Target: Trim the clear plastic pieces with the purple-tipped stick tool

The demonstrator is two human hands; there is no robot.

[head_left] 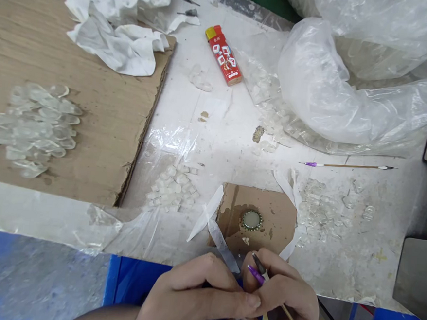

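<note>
My right hand (284, 296) is shut on a thin wooden-handled brush (283, 306) with a purple collar and a dark tip. My left hand (196, 295) is curled just beside it, its fingertips meeting the brush tip; anything pinched there is hidden. A strip of clear film (222, 246) runs from under my left hand's fingers up onto a cardboard square (271, 222). On that cardboard, just beyond my hands, lies a round gold-rimmed metal cap (251, 220). A heap of small clear cubes (171, 188) sits to the left of the cardboard.
Clear oval pieces (33, 128) lie on a large cardboard sheet (89, 156) at left. A second purple-collared brush (348, 165), a red lighter (223, 55), crumpled white paper (112, 38) and a plastic bag (350, 82) surround the work surface. A blue crate (135, 281) sits below its front edge.
</note>
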